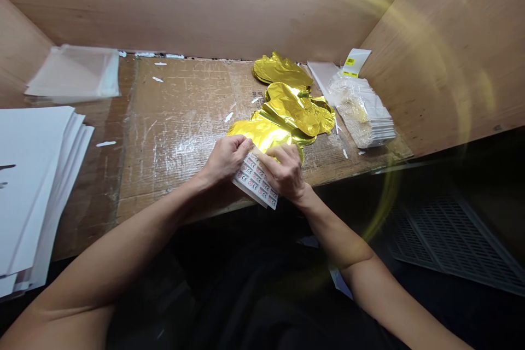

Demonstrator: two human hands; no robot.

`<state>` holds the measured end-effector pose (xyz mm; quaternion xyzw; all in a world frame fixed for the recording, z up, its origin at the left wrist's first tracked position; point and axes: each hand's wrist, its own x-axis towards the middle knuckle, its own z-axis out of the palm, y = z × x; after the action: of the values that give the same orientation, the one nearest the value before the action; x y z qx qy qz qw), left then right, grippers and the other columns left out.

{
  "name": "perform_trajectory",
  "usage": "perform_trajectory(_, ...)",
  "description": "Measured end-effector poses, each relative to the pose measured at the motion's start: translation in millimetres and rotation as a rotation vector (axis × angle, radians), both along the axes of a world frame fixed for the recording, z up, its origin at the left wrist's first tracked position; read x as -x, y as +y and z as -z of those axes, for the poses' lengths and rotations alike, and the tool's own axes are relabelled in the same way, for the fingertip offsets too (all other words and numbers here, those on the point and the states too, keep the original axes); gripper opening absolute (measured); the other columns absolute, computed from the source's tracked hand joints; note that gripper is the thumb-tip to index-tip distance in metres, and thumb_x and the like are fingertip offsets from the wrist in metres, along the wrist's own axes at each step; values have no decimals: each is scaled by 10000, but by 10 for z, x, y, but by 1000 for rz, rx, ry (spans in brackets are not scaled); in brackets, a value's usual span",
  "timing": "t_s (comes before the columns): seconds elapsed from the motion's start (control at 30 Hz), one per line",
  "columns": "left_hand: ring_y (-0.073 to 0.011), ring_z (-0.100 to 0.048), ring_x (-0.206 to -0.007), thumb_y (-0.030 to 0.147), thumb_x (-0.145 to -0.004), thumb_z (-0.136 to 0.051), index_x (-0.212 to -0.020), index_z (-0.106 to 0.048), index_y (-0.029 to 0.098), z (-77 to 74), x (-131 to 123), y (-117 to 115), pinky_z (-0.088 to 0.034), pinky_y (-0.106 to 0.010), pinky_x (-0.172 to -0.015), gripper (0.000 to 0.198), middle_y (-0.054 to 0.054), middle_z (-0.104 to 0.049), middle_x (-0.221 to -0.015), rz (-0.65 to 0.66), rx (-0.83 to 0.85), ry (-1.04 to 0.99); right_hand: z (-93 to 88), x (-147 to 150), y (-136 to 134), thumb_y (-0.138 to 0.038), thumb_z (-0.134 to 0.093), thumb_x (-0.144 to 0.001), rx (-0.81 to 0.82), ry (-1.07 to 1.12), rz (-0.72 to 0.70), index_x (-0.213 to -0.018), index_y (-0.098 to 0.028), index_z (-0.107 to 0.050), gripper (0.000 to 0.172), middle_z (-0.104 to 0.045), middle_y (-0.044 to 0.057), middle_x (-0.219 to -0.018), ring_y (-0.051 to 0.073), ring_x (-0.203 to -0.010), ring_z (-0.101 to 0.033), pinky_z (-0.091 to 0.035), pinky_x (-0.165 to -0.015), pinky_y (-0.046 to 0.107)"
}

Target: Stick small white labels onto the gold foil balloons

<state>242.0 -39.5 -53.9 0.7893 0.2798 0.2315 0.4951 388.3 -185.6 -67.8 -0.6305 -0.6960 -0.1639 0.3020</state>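
Observation:
My left hand (225, 159) and my right hand (285, 170) meet at the near edge of the workbench, both closed on a white sheet of small printed stickers (256, 181). The sheet pokes out below my fingers toward me. Right behind my hands lies a flattened gold foil balloon (262, 134), touching my fingertips. More gold foil balloons (301, 109) are piled behind it, and another (279, 70) lies farther back.
A worn cardboard sheet (176, 126) covers the bench. Stacked white paper (33, 175) sits at the left, clear plastic bags (76, 72) at the back left, a clear bag of white packets (363, 109) at the right. Plywood walls enclose three sides. A grey grille (451, 240) lies lower right.

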Motion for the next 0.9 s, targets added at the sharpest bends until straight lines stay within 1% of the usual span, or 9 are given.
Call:
perform_trajectory(0.13,-141,-493,-610,486,-961,-549,-689,-585,190,-110,128,254,-359,-260,-569,403,-5,-593,-675,281,-31,194,-184,-126,-20,-285,-596,-1025,62,526,54,-911,-199,-704,179,-728,63,-895,205,-849,-640,-494,-839,388)
perform_trajectory(0.2,-180,-618,-790,529,-957,-578,-855,-726,182,-144,200,389,-465,-263,-707,391,-53,-749,-910,420,-108,212,-295,-261,22,-309,-644,-977,286,750,15,-865,-185,-689,173,-708,42,-831,175,-756,-622,-496,-740,338)
perform_trajectory(0.27,-200,-650,-908,544,-967,-580,-1004,-778,186,-151,247,474,-496,-273,-808,411,-76,-786,-1055,492,-189,230,-371,-377,111,-302,-687,-916,534,808,-70,-802,-173,-681,172,-686,23,-770,151,-694,-594,-470,-680,304)
perform_trajectory(0.33,-199,-656,-887,539,-983,-559,-1075,-790,190,-140,264,504,-496,-269,-803,428,-67,-791,-1017,542,-234,282,-405,-417,231,-288,-694,-894,676,734,-82,-750,-167,-671,190,-683,18,-745,138,-673,-582,-442,-662,287)
perform_trajectory(0.43,-202,-671,-842,534,-996,-514,-1236,-781,208,-114,253,500,-495,-272,-791,485,-50,-792,-984,584,-280,361,-418,-335,384,-302,-700,-919,743,471,78,-720,-174,-672,238,-710,34,-756,149,-689,-588,-405,-665,288)
perform_trajectory(0.6,-232,-706,-976,526,-1018,-462,-1535,-625,216,-49,228,515,-523,-289,-877,625,-100,-789,-1267,609,-301,425,-440,-222,371,-448,-649,-1011,679,59,404,-887,-176,-720,307,-756,129,-913,227,-803,-629,-392,-718,329)
perform_trajectory(0.67,-229,-708,-956,520,-1008,-499,-1512,-651,213,-38,232,529,-526,-274,-838,609,-105,-796,-1244,611,-284,389,-405,-276,324,-452,-638,-1030,605,40,315,-929,-178,-703,299,-745,117,-947,219,-843,-622,-399,-759,324)
perform_trajectory(0.8,-176,-662,-746,530,-981,-593,-1344,-773,229,-131,280,534,-498,-233,-678,505,-47,-796,-958,595,-149,218,-253,-432,300,-377,-669,-1007,587,208,-45,-868,-183,-656,238,-684,34,-906,161,-819,-556,-384,-761,281)
perform_trajectory(0.9,-151,-608,-642,542,-978,-619,-1314,-789,215,-226,311,488,-470,-220,-595,499,-24,-748,-814,625,-13,127,-208,-482,339,-339,-563,-1037,618,424,-83,-722,-181,-612,356,-567,-23,-708,123,-681,-473,-335,-666,267)
